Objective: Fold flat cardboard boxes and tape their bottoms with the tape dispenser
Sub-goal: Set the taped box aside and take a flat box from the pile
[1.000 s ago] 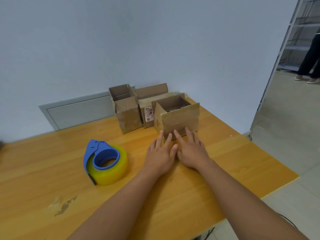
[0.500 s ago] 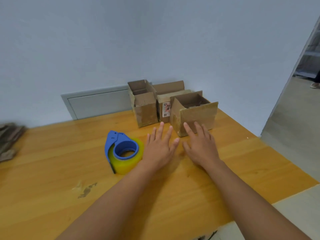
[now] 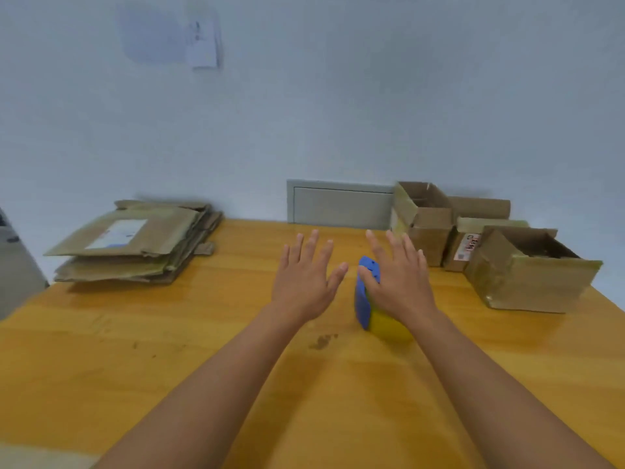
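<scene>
Two hands, left (image 3: pixel 304 279) and right (image 3: pixel 395 282), are held with fingers spread, empty. The flats (image 3: pixel 135 245) are stacked far left; light, stiff, probably best gripped at an edge.

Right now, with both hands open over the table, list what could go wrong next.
1. The right hand passes just over the blue tape dispenser; it could knock it along the wooden table.
2. The top sheet of the stack of flat cardboard boxes overhangs and could slide off when pulled.
3. The nearest folded box sits close to the table's right edge and could be pushed off.
</scene>
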{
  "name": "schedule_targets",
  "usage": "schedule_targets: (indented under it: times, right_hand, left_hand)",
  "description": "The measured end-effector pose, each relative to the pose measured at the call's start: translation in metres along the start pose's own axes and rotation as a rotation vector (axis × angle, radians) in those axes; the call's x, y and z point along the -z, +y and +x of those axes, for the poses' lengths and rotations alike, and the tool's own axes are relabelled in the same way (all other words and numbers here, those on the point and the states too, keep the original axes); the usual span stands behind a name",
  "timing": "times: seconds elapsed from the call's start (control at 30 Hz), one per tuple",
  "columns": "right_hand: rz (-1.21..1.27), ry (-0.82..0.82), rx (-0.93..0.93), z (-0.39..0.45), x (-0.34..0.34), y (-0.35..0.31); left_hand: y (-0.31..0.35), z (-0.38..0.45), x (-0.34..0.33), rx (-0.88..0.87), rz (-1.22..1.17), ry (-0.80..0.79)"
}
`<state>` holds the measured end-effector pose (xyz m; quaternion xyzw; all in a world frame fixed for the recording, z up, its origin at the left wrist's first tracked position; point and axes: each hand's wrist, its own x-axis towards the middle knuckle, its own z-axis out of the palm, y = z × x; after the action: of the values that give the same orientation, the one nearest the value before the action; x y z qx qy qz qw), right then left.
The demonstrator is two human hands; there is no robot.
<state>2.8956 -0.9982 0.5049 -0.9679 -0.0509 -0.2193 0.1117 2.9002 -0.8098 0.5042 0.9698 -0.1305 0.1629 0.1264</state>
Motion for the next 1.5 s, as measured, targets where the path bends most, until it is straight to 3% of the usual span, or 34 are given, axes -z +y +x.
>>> schedule_targets:
  times: [0.47,0.7,0.83,1.13,1.5]
  right_hand:
    - [0.128,-0.288,0.266,0.051,-0.122,-0.21]
    - [0.097,-0.548,0.251,0.06,-0.162,-0.22]
    - [0.09,-0.558,0.243,0.059,-0.168,-0.217]
    - [0.112,-0.526,0.237,0.06,-0.172,-0.216]
    - [0.182,-0.503,0.238,0.06,-0.171,-0.215]
  left_hand:
    - [-0.224,-0.063,0.024,0.401,0.091,-0.013]
    - [-0.288,-0.044,0.033,0.476,0.036,0.134]
    - [-0.323,-0.03,0.04,0.497,0.09,0.121]
    - [-0.336,-0.014,0.029,0.39,0.175,0.189]
    - [-0.305,-0.026,0.054,0.303,0.14,0.505]
